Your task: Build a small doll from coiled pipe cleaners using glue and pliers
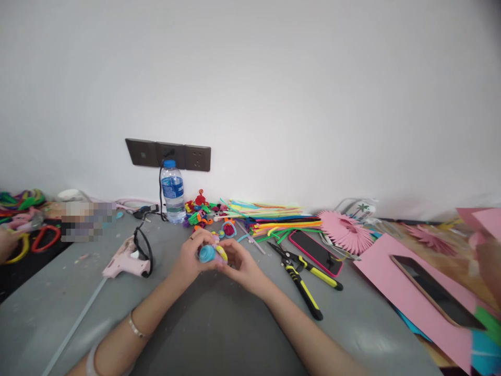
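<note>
Both hands meet over the middle of the grey table. My left hand and my right hand are closed together on a small pipe-cleaner craft piece, blue, yellow and pink. My left ring finger wears a dark ring and the wrist a thin bracelet. Just beyond the hands lie small twisted pipe-cleaner shapes and a heap of straight coloured pipe cleaners.
A pink glue gun with a black cord lies left of my hands; yellow-handled pliers lie right. A water bottle stands under wall sockets. Two phones, pink paper flowers and pink sheets are on the right.
</note>
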`<state>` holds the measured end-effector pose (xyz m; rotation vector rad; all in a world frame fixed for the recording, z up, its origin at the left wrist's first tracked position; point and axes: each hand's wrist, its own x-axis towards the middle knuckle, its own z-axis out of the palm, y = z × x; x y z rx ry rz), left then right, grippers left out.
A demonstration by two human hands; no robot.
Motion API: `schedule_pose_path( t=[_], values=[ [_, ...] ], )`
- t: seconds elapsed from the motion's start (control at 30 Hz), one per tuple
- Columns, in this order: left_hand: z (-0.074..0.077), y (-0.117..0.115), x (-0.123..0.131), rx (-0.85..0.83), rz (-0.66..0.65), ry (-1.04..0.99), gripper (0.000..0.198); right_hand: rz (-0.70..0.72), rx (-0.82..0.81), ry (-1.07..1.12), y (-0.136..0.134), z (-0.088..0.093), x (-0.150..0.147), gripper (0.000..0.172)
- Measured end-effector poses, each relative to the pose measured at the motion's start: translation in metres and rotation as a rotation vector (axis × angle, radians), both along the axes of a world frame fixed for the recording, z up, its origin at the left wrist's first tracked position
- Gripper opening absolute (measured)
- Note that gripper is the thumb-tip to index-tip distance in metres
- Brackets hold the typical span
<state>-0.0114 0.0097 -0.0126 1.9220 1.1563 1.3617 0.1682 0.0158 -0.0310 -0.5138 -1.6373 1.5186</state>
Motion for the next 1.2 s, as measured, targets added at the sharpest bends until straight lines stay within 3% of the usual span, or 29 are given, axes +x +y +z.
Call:
schedule_pose_path(
  t=[0.27, 0.57, 1.0, 1.2],
  values=[
    [-0.003, 0.000, -0.002, -0.148, 0.035, 0.008, 0.035, -0.033, -0.120, 0.104, 0.004, -0.003, 0.000, 0.038],
    [-0.009, 0.004, -0.003, -0.273, -0.076, -0.165, 0.040, -0.109, -0.244, 0.113, 0.009, 0.000, 0.000, 0.049],
    [-0.008, 0.007, 0.001, -0.329, -0.078, -0.302, 0.045, -0.305, -0.029, -0.009, 0.008, -0.004, 0.001, 0.032],
    [-0.010, 0.008, 0.001, -0.343, -0.107, -0.352, 0.046, -0.355, 0.156, -0.117, 0.003, 0.003, 0.004, 0.022]
  ],
)
